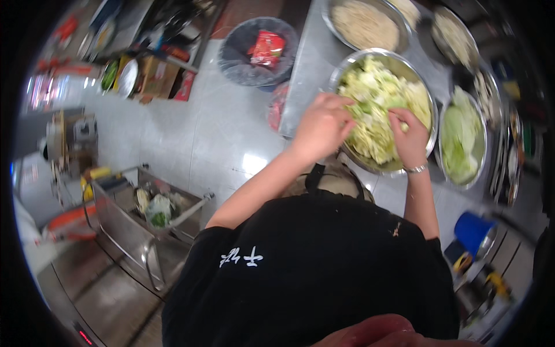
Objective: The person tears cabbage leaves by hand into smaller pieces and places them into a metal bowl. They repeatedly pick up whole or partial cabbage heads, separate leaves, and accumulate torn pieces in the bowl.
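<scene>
A large round metal bowl (432,98) stands at the table's near edge, heaped with torn pale green and yellow cabbage leaves (376,113). Over its left rim is my left hand (324,127), back upward, fingers curled toward the leaves. My right hand (410,136), with a bracelet at the wrist, reaches in from the right side, its thumb and fingertips drawn together at the leaves. Whatever either set of fingertips pinches is too small or hidden to name.
Right of the bowl, an oval metal basin (483,147) holds larger green leaves. A bowl of pale shreds (367,26) sits behind on the metal table (306,69). A lined bin (228,61) stands beyond its left side. A metal cart (130,243) is at left, a blue bucket (471,231) at lower right.
</scene>
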A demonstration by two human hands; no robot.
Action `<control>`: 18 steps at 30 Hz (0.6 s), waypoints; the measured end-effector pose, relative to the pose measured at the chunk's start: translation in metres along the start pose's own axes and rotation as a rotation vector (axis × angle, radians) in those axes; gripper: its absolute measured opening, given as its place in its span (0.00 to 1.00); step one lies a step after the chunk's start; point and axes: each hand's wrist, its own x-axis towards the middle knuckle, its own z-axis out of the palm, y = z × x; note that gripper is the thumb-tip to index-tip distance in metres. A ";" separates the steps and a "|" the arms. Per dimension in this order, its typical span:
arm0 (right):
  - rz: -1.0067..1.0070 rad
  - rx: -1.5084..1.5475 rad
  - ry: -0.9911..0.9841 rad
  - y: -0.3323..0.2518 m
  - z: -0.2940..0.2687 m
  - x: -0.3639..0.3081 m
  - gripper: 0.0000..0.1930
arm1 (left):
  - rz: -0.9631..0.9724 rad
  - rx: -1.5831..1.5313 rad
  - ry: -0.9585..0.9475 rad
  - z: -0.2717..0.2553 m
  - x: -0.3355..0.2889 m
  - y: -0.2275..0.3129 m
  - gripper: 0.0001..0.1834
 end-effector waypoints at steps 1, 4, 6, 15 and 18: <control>-0.116 0.001 -0.002 0.000 -0.001 -0.005 0.08 | -0.001 -0.027 -0.014 -0.007 0.003 0.006 0.10; -0.248 -0.111 -0.040 0.003 -0.008 -0.015 0.08 | 0.008 -0.157 -0.037 -0.032 0.019 0.025 0.13; -0.146 -0.103 0.009 0.012 -0.019 -0.023 0.08 | -0.083 -0.365 -0.017 -0.054 0.026 0.041 0.13; 0.301 -0.040 0.192 0.080 -0.068 -0.031 0.14 | 0.114 -1.490 -0.276 -0.180 0.033 0.116 0.16; 0.411 0.054 0.132 0.094 -0.064 -0.033 0.24 | 0.082 -1.606 -0.278 -0.198 0.024 0.143 0.11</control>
